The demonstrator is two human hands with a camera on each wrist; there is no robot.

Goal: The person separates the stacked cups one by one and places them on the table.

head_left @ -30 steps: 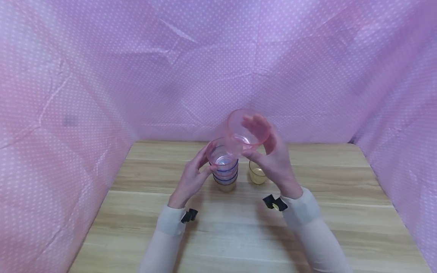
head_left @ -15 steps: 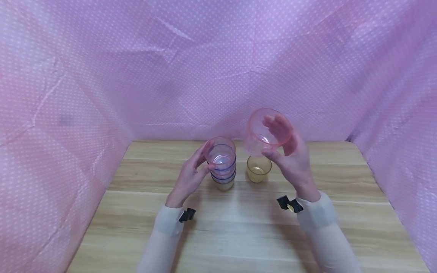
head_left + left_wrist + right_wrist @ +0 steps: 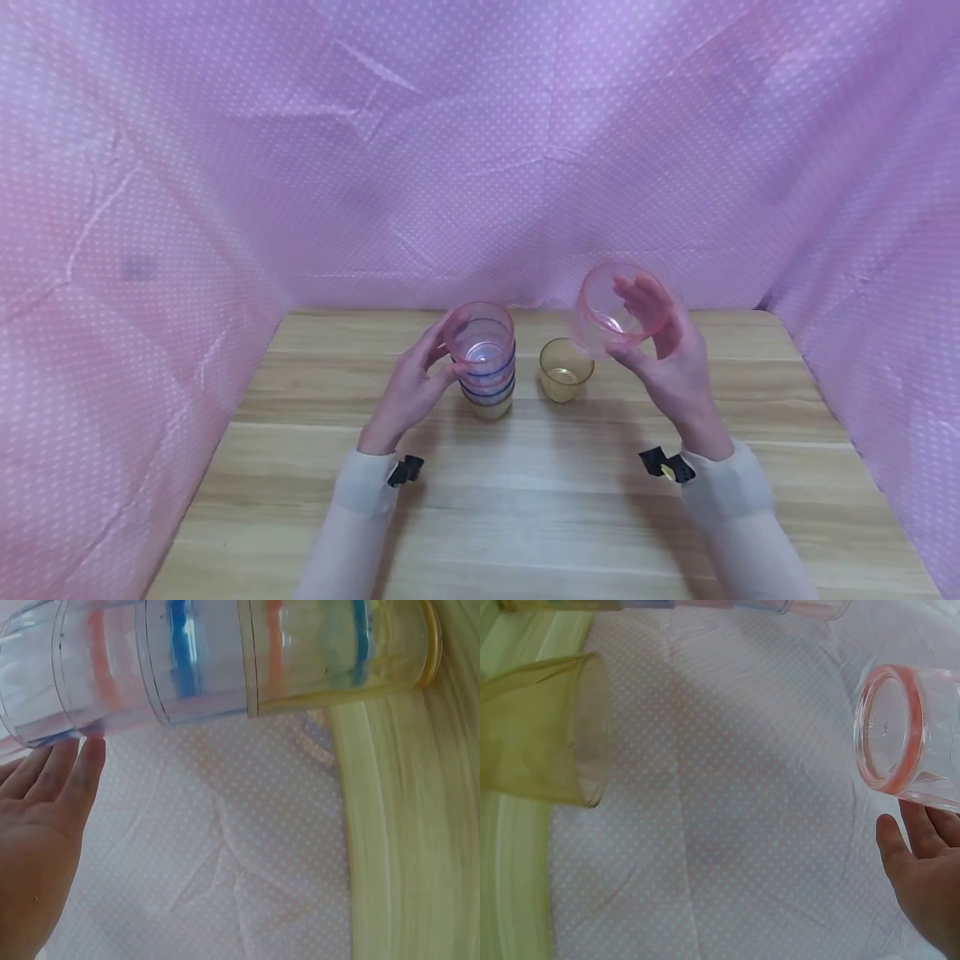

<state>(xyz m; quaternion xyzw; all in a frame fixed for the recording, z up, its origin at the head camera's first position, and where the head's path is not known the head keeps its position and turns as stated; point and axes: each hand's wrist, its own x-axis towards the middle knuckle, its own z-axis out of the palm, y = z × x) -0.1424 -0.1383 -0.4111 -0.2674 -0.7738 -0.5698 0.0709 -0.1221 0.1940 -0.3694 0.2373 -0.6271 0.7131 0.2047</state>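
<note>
A tall stack of clear plastic cups (image 3: 489, 379) stands upright on the table, with a yellow cup (image 3: 337, 660) at its bottom, blue and pink rims above, and a pink cup on top. My left hand (image 3: 411, 385) holds the stack near its top, thumb in front and fingers on the far side. In my right hand (image 3: 677, 367) a pink see-through cup (image 3: 596, 329) is held in the air, its mouth tilted up toward the head camera. Between the hands, a single yellow cup (image 3: 564, 383) stands mouth up on the table.
The pale wooden table (image 3: 495, 517) ends at the back against a pink dotted cloth (image 3: 420, 183). That cloth also rises along both sides. The stack (image 3: 705, 604) shows along the top edge of the right wrist view.
My right hand has carried the pink cup away from the stack to the right, then lowered it somewhat. The yellow cup has come into full view. My left hand stays on the stack.
</note>
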